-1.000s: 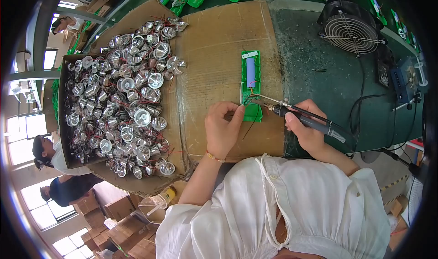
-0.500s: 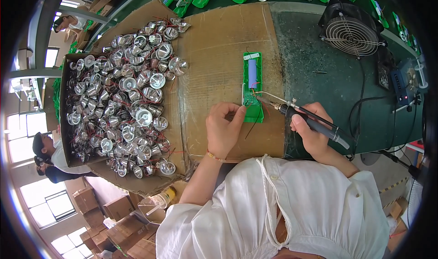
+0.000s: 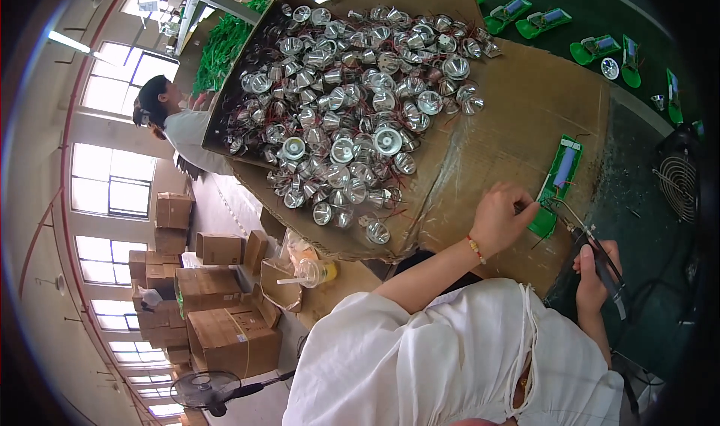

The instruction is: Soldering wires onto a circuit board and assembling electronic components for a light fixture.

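Note:
A green plastic housing (image 3: pixel 541 226) lies on the cardboard sheet, holding a purple cylindrical battery cell (image 3: pixel 565 168) and thin wires. My left hand (image 3: pixel 501 222) rests at its left edge, thumb and forefinger pinched together beside the circuit board; whatever is between the fingertips is too small to make out. In my right hand (image 3: pixel 594 282) is a soldering iron (image 3: pixel 615 294), gripped by its dark handle. A thin bent metal tube runs along the iron, and its end reaches the wires near the board. The exact contact of the tip is unclear.
A carton heaped with shiny reflector cups (image 3: pixel 386 141) stands left of the housing. Several green housings (image 3: pixel 544 22) line the far side. A fan with a round grille (image 3: pixel 679 186) is at right. A plastic drink cup (image 3: pixel 321 273) and cardboard boxes (image 3: pixel 232 340) are at lower left.
The view has swung left, so the bench appears shifted right and tilted. Both hands stay at the housing, the right still holding the soldering iron.

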The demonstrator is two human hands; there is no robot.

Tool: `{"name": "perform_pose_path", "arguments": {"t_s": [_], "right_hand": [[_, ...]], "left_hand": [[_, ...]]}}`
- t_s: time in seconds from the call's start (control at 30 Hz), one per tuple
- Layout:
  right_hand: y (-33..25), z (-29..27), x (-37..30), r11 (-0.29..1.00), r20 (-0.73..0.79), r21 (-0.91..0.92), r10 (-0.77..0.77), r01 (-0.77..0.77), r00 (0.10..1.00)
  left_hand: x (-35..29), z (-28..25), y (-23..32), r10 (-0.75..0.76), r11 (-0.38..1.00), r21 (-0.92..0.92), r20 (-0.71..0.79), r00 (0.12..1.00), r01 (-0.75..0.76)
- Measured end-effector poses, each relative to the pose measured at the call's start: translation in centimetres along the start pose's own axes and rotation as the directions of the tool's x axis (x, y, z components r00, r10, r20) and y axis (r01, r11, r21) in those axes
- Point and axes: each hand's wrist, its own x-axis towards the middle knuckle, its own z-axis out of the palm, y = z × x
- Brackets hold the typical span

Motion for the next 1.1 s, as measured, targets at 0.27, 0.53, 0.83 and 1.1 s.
{"name": "perform_pose_path", "arguments": {"t_s": [0.27,0.53,0.83,1.1], "right_hand": [[-0.3,0.8,-0.3,0.999,-0.08,0.032,-0.03,0.033,0.996],[0.3,-0.4,-0.5,0.999,-0.071,0.043,-0.031,0.034,0.997],[0.1,-2.0,-0.6,0.996,-0.103,0.081,-0.021,0.029,0.994],[0.1,-2.3,0.1,0.996,-0.168,0.079,-0.024,0.038,0.985]], "left_hand": [[0.7,-0.3,-0.1,-0.019,1.0,0.009,0.013,1.0,0.019],[0.6,-0.2,-0.1,0.012,0.999,0.03,0.008,1.0,-0.012],[0.2,0.0,0.0,-0.002,1.0,0.026,0.044,0.999,0.0],[0.5,-0.4,-0.1,-0.11,0.994,-0.017,0.051,0.993,0.111]]}}
